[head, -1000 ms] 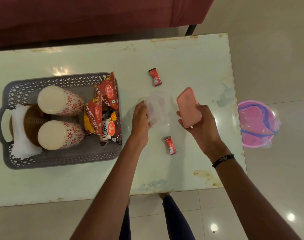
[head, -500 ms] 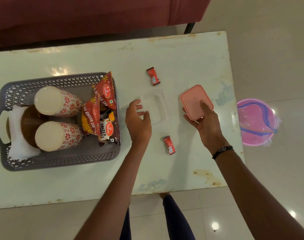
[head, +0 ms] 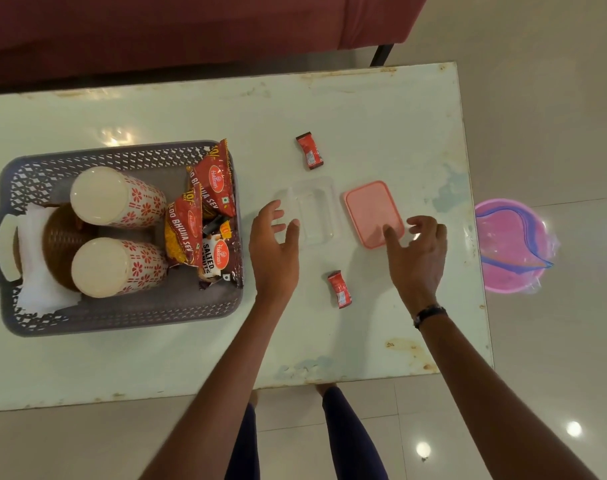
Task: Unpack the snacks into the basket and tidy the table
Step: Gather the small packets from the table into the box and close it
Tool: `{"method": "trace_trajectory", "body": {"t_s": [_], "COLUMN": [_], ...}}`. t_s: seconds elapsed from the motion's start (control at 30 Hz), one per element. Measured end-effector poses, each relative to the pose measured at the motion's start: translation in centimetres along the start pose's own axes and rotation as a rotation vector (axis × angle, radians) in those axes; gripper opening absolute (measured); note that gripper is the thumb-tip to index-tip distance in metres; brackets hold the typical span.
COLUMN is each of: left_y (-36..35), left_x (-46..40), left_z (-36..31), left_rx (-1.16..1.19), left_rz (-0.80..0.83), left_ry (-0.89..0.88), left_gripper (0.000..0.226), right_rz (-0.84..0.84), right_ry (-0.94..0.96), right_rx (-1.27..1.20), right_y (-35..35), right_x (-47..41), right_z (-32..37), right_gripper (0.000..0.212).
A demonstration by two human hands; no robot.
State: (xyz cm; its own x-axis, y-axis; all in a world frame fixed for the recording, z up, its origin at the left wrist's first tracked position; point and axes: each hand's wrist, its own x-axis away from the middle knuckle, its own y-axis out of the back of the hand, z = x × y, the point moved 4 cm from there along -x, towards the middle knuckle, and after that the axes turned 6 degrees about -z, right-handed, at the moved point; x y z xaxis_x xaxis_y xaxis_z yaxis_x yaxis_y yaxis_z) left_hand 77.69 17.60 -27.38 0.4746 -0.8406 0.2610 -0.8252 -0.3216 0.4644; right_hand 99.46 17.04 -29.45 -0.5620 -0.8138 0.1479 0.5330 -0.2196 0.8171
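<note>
A clear plastic container (head: 312,209) lies on the white table (head: 381,133), with its pink lid (head: 373,213) flat beside it on the right. My left hand (head: 274,251) hovers open just left of the container, holding nothing. Over the lid's near edge my right hand (head: 416,254) is open, its fingers spread. Two small red candy packets lie loose: one (head: 309,151) beyond the container, one (head: 340,289) between my hands. The grey lattice basket (head: 122,317) on the left holds red snack packets (head: 205,216) and two floral cups (head: 115,199).
A brown woven item on white paper (head: 52,244) sits in the basket's left end. A pink bin lined with plastic (head: 513,247) stands on the floor past the table's right edge. A dark red sofa (head: 191,29) runs behind the table.
My right hand laid the pink lid flat on the table and let go. My left hand set the clear container down and drew back from it.
</note>
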Motion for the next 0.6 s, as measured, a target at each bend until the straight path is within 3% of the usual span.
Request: {"method": "trace_trajectory", "body": {"t_s": [0.1,0.23,0.33,0.47,0.6], "left_y": [1.1,1.7,1.9,1.8,1.5], "left_x": [2.0,5.1,6.4,6.3,3.7], "left_z": [0.9,2.9,3.8,2.8,-0.3], "left_rx": [-0.027,-0.083,-0.094,-0.077,-0.031], "left_rz": [-0.036,-0.009,0.004,0.001,-0.033], "left_ry": [-0.026,0.009,0.042,-0.006,-0.136], "left_gripper": [0.032,0.028,0.027,0.027,0.025], "right_rz": [0.185,0.379,0.376,0.345,0.200], "right_ry": [0.007,0.146,0.132,0.046,0.227], "right_rx": [-0.075,0.005,0.001,-0.187,-0.265], "right_y": [-0.4,-2.2,-2.9,-1.8,0.2], "right_x": [3.4,8.7,9.0,7.9,6.0], "right_z": [0.0,0.2,0.2,1.4,5.2], "right_gripper": [0.024,0.030,0.026,0.017,0.020]}}
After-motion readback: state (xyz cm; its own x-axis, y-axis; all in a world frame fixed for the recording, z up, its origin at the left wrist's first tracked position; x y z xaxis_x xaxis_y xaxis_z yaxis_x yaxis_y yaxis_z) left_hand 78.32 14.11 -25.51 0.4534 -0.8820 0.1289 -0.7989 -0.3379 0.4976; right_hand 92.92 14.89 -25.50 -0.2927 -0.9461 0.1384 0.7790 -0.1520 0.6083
